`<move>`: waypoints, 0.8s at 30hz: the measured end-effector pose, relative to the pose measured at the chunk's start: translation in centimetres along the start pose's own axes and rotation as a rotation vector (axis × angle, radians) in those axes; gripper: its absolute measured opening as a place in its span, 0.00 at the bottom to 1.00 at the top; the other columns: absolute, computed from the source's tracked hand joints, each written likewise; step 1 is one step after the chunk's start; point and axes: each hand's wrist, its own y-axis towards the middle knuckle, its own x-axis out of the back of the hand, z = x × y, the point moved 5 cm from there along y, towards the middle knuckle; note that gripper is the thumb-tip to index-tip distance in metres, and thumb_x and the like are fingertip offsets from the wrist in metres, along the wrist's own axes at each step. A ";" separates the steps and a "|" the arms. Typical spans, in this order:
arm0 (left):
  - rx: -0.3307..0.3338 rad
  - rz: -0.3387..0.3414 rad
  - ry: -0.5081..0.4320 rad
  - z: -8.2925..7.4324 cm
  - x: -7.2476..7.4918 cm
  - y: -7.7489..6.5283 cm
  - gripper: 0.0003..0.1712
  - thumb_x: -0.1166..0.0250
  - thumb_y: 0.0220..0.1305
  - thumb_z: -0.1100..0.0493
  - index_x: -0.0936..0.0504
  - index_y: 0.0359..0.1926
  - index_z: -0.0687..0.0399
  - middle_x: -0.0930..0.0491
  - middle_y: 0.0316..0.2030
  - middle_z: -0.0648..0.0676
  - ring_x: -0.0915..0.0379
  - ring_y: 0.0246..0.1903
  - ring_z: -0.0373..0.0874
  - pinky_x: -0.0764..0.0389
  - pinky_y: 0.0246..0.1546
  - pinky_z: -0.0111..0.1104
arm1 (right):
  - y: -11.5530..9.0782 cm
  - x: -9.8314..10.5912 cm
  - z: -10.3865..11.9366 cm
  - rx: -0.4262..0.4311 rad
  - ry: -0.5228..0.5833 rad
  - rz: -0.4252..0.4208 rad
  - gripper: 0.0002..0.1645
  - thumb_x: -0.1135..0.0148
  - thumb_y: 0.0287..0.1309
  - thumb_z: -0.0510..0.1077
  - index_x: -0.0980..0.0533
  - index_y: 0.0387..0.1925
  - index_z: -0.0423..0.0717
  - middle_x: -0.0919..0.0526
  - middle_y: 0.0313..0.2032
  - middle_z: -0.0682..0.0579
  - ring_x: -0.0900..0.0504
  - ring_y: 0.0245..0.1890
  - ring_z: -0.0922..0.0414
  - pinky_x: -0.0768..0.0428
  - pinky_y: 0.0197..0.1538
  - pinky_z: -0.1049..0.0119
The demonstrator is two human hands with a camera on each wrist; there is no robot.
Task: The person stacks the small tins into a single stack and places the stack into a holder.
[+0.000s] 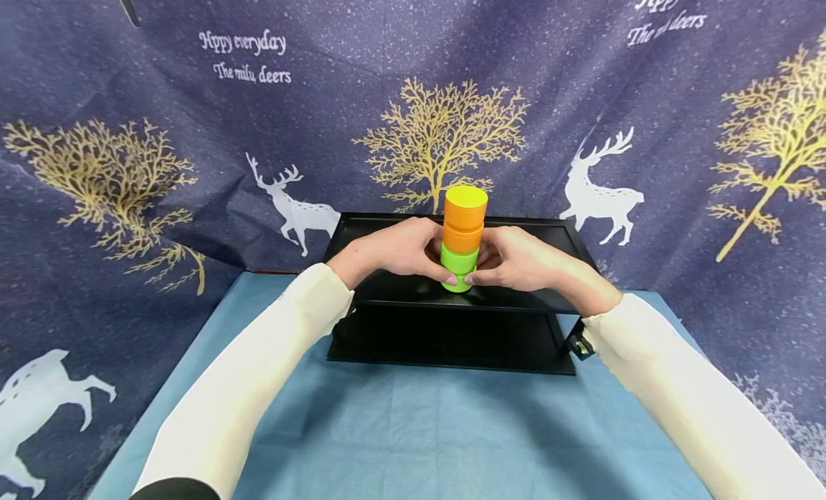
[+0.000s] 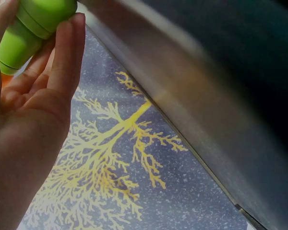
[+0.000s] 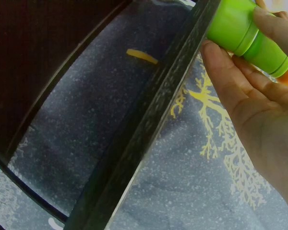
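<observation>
A tower of stacking cups (image 1: 463, 234) stands upright at the middle of a black rack's top shelf, orange with a yellow top above and green below. From the left, my left hand (image 1: 409, 247) holds the tower, its thumb across the front of the lowest green cup. My right hand (image 1: 521, 260) grips it from the other side, and the two thumb tips nearly meet. Both wrist views show fingers around the green cups (image 2: 31, 28), seen from lower down; the far fingers are partly hidden behind the tower in the head view.
The black two-tier rack (image 1: 387, 290) has a raised rim, with a lower shelf (image 1: 445, 338) beneath. It stands on a blue cloth-covered table (image 1: 413, 428). Behind hangs a dark blue curtain (image 1: 387, 34) printed with deer and golden trees.
</observation>
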 end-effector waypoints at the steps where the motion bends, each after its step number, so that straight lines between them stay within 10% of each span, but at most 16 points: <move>1: 0.000 0.000 -0.002 0.0 0.0 0.0 0.24 0.21 0.64 0.52 0.16 0.57 0.53 0.10 0.42 0.45 0.13 0.43 0.40 0.15 0.51 0.35 | 0.0 0.0 0.0 -0.003 -0.001 -0.002 0.28 0.23 0.62 0.40 0.23 0.61 0.38 0.10 0.45 0.48 0.10 0.46 0.55 0.12 0.54 0.56; 24: -0.001 -0.043 0.019 0.5 -0.5 -0.4 0.31 0.23 0.66 0.49 0.22 0.65 0.51 0.13 0.48 0.46 0.15 0.46 0.37 0.16 0.55 0.34 | -0.5 -1.0 -0.4 0.031 0.054 -0.058 0.27 0.24 0.64 0.39 0.23 0.61 0.37 0.11 0.44 0.49 0.10 0.45 0.52 0.12 0.54 0.53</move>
